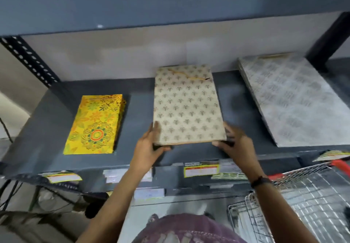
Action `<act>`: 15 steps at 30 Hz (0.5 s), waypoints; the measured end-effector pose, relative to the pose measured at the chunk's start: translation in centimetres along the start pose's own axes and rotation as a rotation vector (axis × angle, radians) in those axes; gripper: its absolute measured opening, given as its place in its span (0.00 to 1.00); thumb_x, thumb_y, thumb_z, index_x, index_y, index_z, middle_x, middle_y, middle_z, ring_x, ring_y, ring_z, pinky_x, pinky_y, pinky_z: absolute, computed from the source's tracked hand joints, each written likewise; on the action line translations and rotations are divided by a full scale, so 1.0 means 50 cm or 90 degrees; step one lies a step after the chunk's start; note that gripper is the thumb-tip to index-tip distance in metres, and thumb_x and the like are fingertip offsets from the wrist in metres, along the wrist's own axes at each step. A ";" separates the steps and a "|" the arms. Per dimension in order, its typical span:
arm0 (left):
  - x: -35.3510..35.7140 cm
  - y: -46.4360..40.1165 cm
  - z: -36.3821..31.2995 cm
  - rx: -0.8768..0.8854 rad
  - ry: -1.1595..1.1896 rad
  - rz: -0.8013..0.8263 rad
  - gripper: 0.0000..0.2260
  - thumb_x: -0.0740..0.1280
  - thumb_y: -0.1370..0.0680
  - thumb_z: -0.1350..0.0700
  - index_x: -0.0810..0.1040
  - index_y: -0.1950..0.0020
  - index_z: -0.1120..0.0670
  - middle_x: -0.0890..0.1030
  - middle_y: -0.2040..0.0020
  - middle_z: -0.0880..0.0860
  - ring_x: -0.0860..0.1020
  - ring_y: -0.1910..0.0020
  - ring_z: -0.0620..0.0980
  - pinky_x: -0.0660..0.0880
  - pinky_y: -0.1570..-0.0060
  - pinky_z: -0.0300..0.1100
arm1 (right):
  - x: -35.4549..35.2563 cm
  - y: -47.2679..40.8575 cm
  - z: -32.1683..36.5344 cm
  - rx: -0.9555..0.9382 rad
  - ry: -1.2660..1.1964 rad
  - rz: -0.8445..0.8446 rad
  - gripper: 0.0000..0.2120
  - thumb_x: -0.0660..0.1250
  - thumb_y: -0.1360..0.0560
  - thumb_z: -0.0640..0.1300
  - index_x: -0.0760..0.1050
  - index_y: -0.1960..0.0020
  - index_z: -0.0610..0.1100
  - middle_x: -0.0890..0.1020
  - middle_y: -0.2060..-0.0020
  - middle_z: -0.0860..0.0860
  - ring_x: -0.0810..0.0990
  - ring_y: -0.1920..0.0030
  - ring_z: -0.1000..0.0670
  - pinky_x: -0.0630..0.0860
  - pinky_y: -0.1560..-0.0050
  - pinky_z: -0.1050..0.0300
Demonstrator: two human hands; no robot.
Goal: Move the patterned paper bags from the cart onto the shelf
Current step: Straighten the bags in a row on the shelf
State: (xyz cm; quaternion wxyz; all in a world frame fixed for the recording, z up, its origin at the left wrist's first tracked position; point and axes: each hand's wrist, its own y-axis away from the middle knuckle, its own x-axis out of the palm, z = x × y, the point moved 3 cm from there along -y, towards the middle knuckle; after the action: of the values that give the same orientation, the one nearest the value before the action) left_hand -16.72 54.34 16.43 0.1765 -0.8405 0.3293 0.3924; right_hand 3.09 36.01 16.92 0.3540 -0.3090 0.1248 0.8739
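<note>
A flat stack of beige paper bags (186,106) with a small leaf print lies in the middle of the grey shelf (51,113). My left hand (148,146) grips its near left corner, thumb on top. My right hand (233,141) grips its near right corner. A stack of yellow floral bags (96,125) lies flat to the left, apart from the beige one. A larger stack of grey-patterned bags (291,100) lies at the right end of the shelf. The wire cart (310,191) stands at the lower right; no bags show in it.
An upper grey shelf board (151,5) overhangs the bags. Slotted uprights stand at the back left (28,60) and back right (329,38). Price labels (201,170) hang along the shelf's front edge. Cables and clutter lie at the lower left.
</note>
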 end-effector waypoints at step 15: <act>0.017 0.013 -0.032 -0.113 0.081 -0.122 0.29 0.76 0.32 0.58 0.73 0.32 0.61 0.70 0.28 0.60 0.71 0.31 0.55 0.70 0.31 0.51 | -0.006 -0.029 -0.040 -0.047 -0.081 0.023 0.27 0.73 0.30 0.45 0.71 0.33 0.50 0.84 0.46 0.51 0.81 0.54 0.56 0.79 0.47 0.60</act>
State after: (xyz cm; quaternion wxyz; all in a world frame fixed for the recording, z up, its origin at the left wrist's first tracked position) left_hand -15.92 52.63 16.74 0.1168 -0.9037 0.2219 0.3470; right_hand 5.16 36.00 15.54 0.3341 -0.2633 0.0754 0.9019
